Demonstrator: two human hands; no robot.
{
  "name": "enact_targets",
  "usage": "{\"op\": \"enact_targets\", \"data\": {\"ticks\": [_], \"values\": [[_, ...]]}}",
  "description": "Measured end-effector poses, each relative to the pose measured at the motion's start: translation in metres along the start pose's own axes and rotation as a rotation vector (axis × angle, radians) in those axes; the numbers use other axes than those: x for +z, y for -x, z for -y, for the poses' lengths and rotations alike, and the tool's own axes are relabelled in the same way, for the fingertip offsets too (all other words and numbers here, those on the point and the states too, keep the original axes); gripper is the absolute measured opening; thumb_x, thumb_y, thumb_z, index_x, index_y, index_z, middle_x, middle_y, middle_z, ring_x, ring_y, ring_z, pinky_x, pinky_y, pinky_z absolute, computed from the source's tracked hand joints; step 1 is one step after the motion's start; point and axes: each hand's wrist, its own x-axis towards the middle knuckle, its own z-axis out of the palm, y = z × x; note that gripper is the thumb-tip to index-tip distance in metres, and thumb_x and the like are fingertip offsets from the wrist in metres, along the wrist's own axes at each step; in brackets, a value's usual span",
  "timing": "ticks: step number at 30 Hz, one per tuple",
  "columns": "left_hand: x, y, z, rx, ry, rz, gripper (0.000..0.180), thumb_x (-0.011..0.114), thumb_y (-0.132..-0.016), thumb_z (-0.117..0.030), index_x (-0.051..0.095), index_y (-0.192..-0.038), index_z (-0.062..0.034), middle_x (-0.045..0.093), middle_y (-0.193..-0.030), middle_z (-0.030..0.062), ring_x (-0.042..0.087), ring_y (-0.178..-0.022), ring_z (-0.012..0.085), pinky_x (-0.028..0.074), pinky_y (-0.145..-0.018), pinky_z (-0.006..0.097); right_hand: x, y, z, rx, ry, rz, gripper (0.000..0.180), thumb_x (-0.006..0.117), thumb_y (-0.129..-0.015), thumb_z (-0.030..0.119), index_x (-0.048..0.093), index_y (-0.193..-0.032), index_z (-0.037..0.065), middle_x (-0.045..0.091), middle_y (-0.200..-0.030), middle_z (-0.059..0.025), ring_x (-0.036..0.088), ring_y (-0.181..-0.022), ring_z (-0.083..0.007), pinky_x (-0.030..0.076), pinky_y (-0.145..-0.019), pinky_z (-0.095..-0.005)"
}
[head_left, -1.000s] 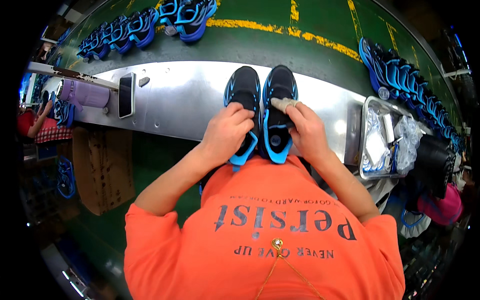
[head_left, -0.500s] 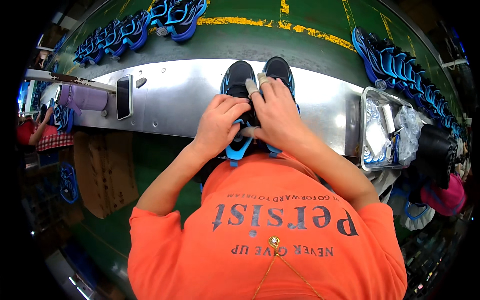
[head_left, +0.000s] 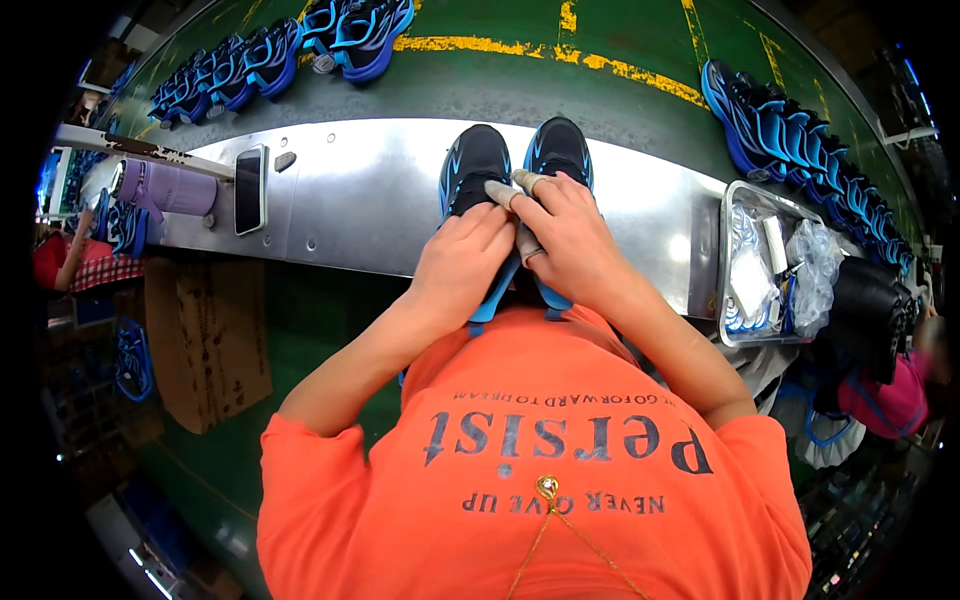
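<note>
Left hand (head_left: 462,262) is curled over the left sneaker (head_left: 477,155), can't tell if it's gripping. Right hand (head_left: 570,235) is half open, capped fingertips by that shoe's laces. Both sneakers sit toes-out on the steel bench (head_left: 375,190).

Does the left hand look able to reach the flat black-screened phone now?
Likely yes: the phone lies uncovered on the silver metal bench, nothing visibly blocking the left hand, though it's occupied at a black-and-blue shoe.
</note>
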Motion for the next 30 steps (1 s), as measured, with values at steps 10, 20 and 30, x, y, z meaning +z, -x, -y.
{"op": "enact_targets", "data": {"ticks": [10,20,30], "values": [[0.006,0.000,0.010,-0.015,0.162,-0.139,0.038,0.062,-0.070,0.005,0.065,-0.108,-0.0005,0.062,-0.113,0.0146,0.059,-0.110,0.0347,0.048,-0.093,0.042,-0.031,-0.001,-0.002,0.075,-0.201,0.007,0.051,0.067,-0.081,0.002,0.062,-0.130,0.014,0.055,-0.128,-0.0162,0.055,-0.115,-0.0345,0.047,-0.098,-0.0407],[-0.012,0.004,-0.010,-0.141,0.194,-0.030,0.033,0.068,-0.086,-0.014,0.065,-0.116,-0.0018,0.061,-0.128,0.0119,0.055,-0.117,0.0321,0.044,-0.098,0.042,-0.054,0.031,-0.032,0.215,-0.308,0.084,0.037,0.067,-0.084,0.002,0.069,-0.120,0.012,0.059,-0.104,-0.0128,0.058,-0.095,-0.0322,0.050,-0.082,-0.0379],[0.010,-0.011,-0.019,-0.302,0.190,-0.155,0.013,0.074,-0.078,-0.008,0.069,-0.090,-0.0069,0.055,-0.094,0.0096,0.056,-0.087,0.0286,0.047,-0.075,0.038,-0.053,0.030,-0.031,0.233,-0.010,0.140,0.029,0.070,-0.085,0.014,0.070,-0.113,0.021,0.053,-0.087,-0.0100,0.060,-0.076,-0.0298,0.051,-0.066,-0.0399]]}}
